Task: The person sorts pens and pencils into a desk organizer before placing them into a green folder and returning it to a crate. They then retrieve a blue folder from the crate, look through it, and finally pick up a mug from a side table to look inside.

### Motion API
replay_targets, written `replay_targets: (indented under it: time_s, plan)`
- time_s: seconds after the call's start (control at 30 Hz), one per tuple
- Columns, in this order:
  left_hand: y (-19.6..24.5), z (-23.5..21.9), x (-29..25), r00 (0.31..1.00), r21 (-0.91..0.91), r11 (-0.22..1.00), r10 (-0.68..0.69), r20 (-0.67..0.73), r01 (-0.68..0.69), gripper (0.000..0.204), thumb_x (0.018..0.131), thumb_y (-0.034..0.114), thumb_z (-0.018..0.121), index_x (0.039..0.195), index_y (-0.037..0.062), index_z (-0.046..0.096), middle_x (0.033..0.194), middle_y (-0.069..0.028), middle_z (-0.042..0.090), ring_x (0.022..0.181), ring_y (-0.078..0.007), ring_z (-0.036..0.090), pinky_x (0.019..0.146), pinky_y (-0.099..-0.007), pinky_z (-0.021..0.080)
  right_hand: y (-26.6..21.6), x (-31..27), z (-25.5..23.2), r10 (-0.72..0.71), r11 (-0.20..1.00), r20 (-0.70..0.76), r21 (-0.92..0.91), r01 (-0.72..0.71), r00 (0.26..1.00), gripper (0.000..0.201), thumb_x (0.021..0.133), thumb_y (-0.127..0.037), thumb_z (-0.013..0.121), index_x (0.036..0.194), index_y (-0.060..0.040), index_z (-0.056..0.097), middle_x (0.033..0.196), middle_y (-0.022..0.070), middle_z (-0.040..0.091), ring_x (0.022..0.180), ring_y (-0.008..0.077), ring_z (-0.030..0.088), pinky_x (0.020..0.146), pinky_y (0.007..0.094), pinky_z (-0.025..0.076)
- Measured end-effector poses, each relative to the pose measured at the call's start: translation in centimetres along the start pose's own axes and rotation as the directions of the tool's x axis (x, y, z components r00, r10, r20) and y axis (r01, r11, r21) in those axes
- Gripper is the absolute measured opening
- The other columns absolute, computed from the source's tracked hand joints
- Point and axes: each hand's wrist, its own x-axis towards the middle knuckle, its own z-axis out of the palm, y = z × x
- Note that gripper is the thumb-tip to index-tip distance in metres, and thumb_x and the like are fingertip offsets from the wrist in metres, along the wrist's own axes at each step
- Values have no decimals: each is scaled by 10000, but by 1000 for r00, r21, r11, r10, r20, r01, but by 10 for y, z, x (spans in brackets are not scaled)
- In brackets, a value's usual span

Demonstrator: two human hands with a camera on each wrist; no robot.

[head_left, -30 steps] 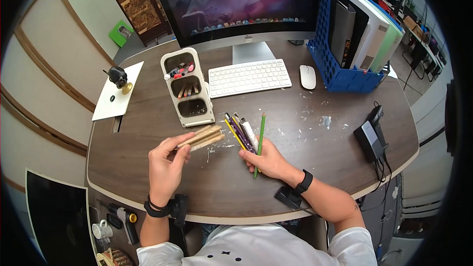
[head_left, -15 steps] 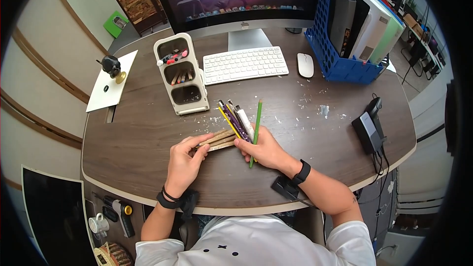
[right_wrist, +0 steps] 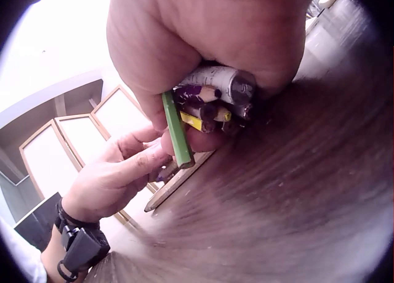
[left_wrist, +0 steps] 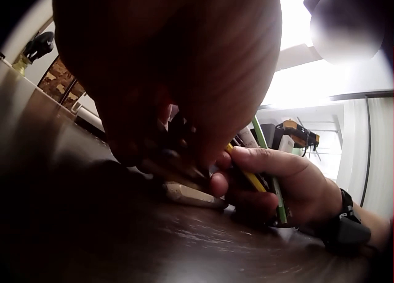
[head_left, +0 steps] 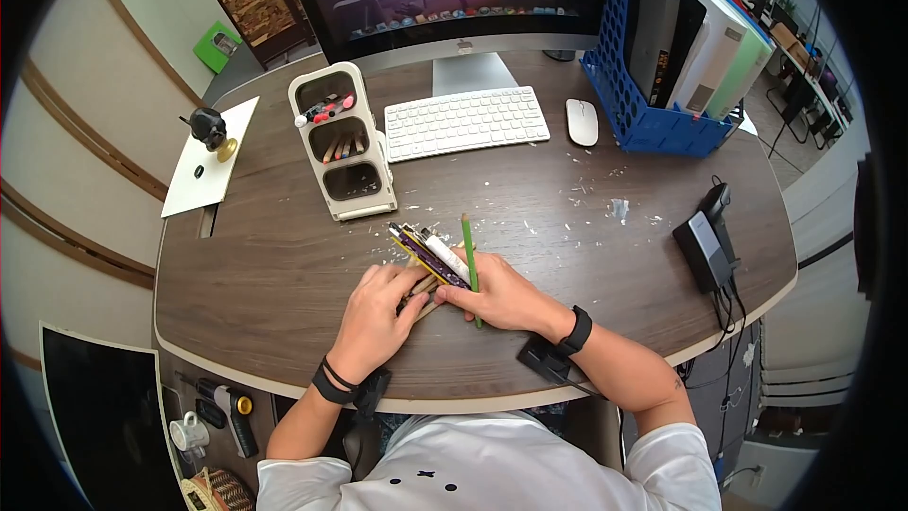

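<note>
My right hand (head_left: 506, 293) grips a bundle: a green pencil (head_left: 468, 260), dark purple pencils (right_wrist: 200, 94), a yellow pencil (left_wrist: 249, 175) and a thick white cylindrical stick (head_left: 446, 257). The green pencil stands apart from the others at an angle. My left hand (head_left: 378, 308) is right beside it, fingers curled over several plain wooden pencils (left_wrist: 192, 195). These lie low over the desk, beneath the bundle, and the left fingers hide most of them. In the right wrist view, the left hand's fingertips overlap the green pencil's lower part.
A beige three-compartment organizer (head_left: 388, 191) stands behind the hands, pens (head_left: 326, 110) on top and pencils (head_left: 344, 148) in the middle. Farther back are a keyboard (head_left: 468, 123), mouse (head_left: 582, 123) and monitor (head_left: 454, 0). A blue file rack (head_left: 676, 135) and telephone (head_left: 705, 237) stand right. White scraps litter the desk (head_left: 284, 265).
My left hand has moved right and down with the wooden pencils, bringing them under the right hand's bundle. The bundle has tilted further left, and the hands now meet.
</note>
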Motion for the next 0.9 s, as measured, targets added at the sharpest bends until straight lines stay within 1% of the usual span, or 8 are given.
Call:
replay_targets:
  time_s: [0.03, 0.07, 0.13, 0.33, 0.43, 0.53, 0.63, 0.9]
  plan:
    - [1, 0, 0, 999, 77, 996, 43, 4, -43, 312, 931, 67, 751, 1236, 9, 721, 1087, -166, 696, 1023, -373, 649, 916, -445, 528, 3, 1, 0, -5, 1000, -8, -2, 5, 1000, 231, 1015, -154, 712, 1177, -6, 638, 768, 58, 702, 584, 142, 648, 556, 328, 526]
    - [2, 0, 0, 999, 77, 996, 42, 5, -43, 312, 931, 67, 751, 1236, 9, 721, 1087, -166, 696, 1023, -373, 649, 916, -445, 528, 4, 1, 1, -10, 1000, -15, -3, 10, 1000, 223, 1015, -152, 711, 1164, -5, 636, 755, 60, 691, 582, 145, 649, 555, 331, 526]
    - [3, 1, 0, 999, 112, 992, 48, 12, -49, 316, 924, 80, 751, 1232, 19, 718, 1186, -179, 668, 1131, -385, 604, 986, -467, 500, 4, 1, 1, -15, 1000, -19, -6, 15, 1000, 219, 1015, -153, 712, 1158, -6, 633, 748, 58, 683, 582, 147, 650, 555, 333, 527]
    - [6, 5, 4, 993, 242, 965, 114, -21, -106, 362, 917, 118, 758, 1265, 37, 698, 1268, -193, 631, 1158, -401, 600, 1007, -494, 487, 5, 0, 2, -17, 1000, -22, -6, 16, 1000, 217, 1015, -164, 715, 1142, -9, 632, 756, 60, 685, 581, 149, 653, 554, 336, 531]
    - [1, 7, 8, 993, 281, 953, 117, 18, -117, 376, 915, 132, 763, 1271, 35, 688, 1256, -193, 636, 1166, -404, 602, 1008, -501, 479, 4, 1, 2, -21, 1000, -28, -2, 21, 999, 213, 1018, -168, 713, 1137, -10, 633, 765, 62, 691, 582, 148, 653, 553, 334, 533]
    - [-5, 9, 12, 990, 331, 935, 140, -3, -131, 421, 910, 153, 774, 1296, 29, 662, 1245, -192, 637, 1164, -404, 603, 1001, -495, 477, 5, 1, 2, -26, 1000, -32, -5, 26, 999, 211, 1022, -166, 709, 1142, -11, 631, 769, 60, 689, 583, 143, 651, 551, 331, 532]
    - [0, 10, 14, 995, 239, 966, 95, 4, -93, 488, 902, 167, 786, 1339, 19, 626, 1236, -190, 639, 1160, -405, 605, 991, -498, 481, 4, 0, 2, -19, 1000, -34, 1, 19, 999, 211, 1026, -157, 701, 1159, -9, 630, 774, 53, 684, 588, 135, 647, 554, 324, 531]
    - [4, 9, 18, 987, 305, 940, 129, 95, -153, 475, 882, 155, 800, 1303, 19, 630, 1260, -191, 627, 1142, -394, 609, 964, -482, 501, 4, 2, 1, 44, 998, -7, 35, -44, 999, 192, 1034, -126, 689, 1179, -13, 633, 800, 39, 684, 631, 111, 640, 582, 292, 535]
